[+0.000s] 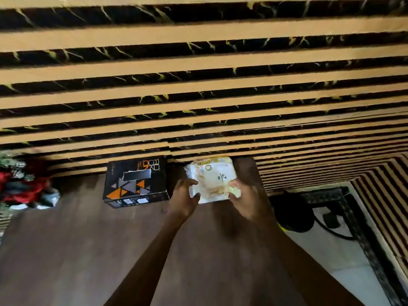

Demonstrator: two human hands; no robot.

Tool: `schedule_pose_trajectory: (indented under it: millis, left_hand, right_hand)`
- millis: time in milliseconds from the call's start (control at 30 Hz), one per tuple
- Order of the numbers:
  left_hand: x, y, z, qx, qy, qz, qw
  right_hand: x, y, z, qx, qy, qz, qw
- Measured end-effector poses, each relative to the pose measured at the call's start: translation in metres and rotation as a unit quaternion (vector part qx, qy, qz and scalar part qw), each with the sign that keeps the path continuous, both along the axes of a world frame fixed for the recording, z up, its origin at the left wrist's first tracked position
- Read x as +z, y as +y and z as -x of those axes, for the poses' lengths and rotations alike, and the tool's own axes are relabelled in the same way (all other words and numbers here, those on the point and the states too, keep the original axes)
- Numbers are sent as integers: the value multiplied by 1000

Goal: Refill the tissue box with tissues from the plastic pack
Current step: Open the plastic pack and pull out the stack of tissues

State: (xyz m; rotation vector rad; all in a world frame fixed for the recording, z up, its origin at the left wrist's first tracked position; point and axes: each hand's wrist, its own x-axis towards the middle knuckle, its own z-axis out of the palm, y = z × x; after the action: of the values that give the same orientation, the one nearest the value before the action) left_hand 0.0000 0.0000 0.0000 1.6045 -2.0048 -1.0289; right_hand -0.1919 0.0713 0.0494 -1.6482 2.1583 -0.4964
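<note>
A black tissue box [135, 182] with orange and grey triangles stands on the brown table [77, 239], against the slatted wall. Its top slot looks dark, and no tissue sticks out. To its right I hold the plastic pack of tissues [213, 180], white with yellow-green print, just above the table. My left hand [184, 196] grips the pack's left side. My right hand [242, 199] grips its right side. Both thumbs lie on the pack's near edge.
A wall of tan slats over black marble [198, 85] rises right behind the table. A red and green decoration [24, 184] sits at the table's far left. Past the table's right edge, a black round object and cable [295, 215] lie on the white floor.
</note>
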Motion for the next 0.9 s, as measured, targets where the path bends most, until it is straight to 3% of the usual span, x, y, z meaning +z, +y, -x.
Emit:
schedule_pose_trajectory:
  millis: [133, 167, 200, 300, 367, 567, 900]
  left_hand:
    - [-27, -26, 24, 48, -52, -80, 994]
    - [-38, -33, 29, 85, -39, -107, 990]
    - [-43, -37, 32, 126, -21, -135, 982]
    - [-61, -47, 35, 206, 60, -183, 959]
    - [-63, -48, 34, 220, 86, -197, 952]
    - [-47, -10, 29, 236, 131, -171, 947]
    - [-32, 159, -16, 226, 167, -198, 939]
  right_hand:
    - [-33, -45, 11, 42, 185, -26, 982]
    - [-50, -56, 16, 31, 186, -58, 980]
    - [-63, -63, 20, 15, 151, -77, 985]
    - [-92, -79, 34, -81, -120, -126, 981]
    - [-98, -82, 38, -114, -185, -126, 968]
    - [-93, -48, 26, -140, -260, -93, 951]
    - [-87, 122, -21, -186, -365, -50, 911]
